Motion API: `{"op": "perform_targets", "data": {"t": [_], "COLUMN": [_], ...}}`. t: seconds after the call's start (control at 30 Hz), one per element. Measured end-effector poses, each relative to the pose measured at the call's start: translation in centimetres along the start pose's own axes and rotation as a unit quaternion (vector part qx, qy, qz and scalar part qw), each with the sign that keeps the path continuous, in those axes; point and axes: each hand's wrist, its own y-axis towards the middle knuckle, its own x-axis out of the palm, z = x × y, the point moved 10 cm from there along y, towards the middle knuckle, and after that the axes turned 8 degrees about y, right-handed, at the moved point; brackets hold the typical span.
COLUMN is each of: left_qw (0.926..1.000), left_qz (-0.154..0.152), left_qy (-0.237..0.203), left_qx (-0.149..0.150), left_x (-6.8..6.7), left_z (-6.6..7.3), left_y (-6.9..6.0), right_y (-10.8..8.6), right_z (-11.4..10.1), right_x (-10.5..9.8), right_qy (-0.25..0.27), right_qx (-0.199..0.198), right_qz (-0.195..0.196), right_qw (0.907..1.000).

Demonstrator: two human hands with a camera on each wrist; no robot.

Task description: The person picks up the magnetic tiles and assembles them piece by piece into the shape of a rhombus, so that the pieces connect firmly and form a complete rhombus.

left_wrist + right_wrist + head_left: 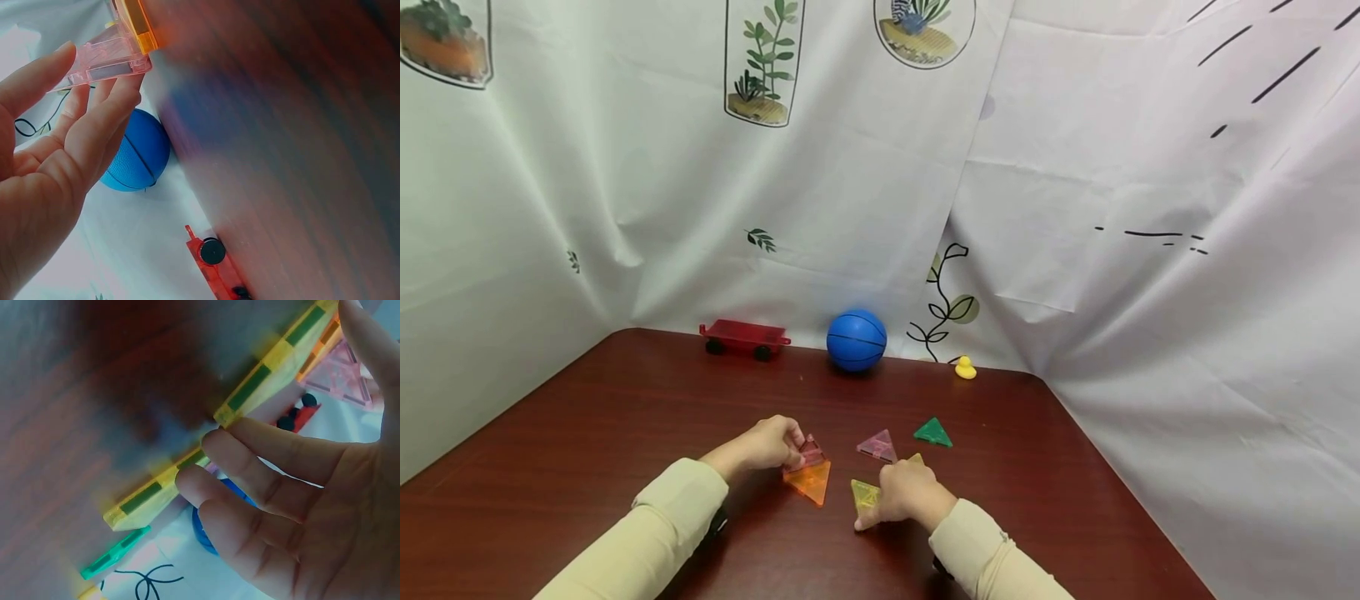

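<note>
My left hand (771, 442) pinches a translucent pink triangular magnetic tile (812, 452) (112, 53) between thumb and fingers. That tile stands tilted at the edge of an orange triangular tile (809, 483), which lies on the table. My right hand (910, 492) grips a yellow triangular tile (864, 497) (275, 362), thumb at one corner and forefinger at another. Beyond the right knuckles, a second yellow tile (916, 458) (147, 497) is partly hidden; other right fingertips lie against its edge in the right wrist view. A paler pink triangular tile (878, 447) lies flat between and beyond the hands.
A green triangular tile (933, 432) lies farther back to the right. Along the table's (587, 417) far edge stand a red wheeled cart (745, 333), a blue ball (856, 340) and a yellow toy duck (966, 367). Behind them hangs a white printed curtain (850, 208).
</note>
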Motion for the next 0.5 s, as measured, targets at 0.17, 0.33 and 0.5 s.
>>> {"op": "perform_targets", "data": {"t": [0.17,0.33,0.5], "left_qw": [1.0000,0.9998,0.9997], "left_qz": [-0.001,0.003,0.005], "left_qy": [0.009,0.020,0.022], "left_qx": [0.003,0.004,0.006], "left_x": [-0.13,-0.20,-0.16], "left_z": [0.21,0.25,0.27], "left_y": [-0.11,-0.14,-0.06], "right_y": [-0.07,0.15,0.42], "right_z": [-0.29,0.02,0.17], "right_x": [0.17,0.22,0.02], "right_qy": [-0.009,0.022,0.085], "right_qx": [-0.004,0.004,-0.003], "right_qz": [0.003,0.009,0.015], "right_qw": [0.9999,0.9997,0.9962]}}
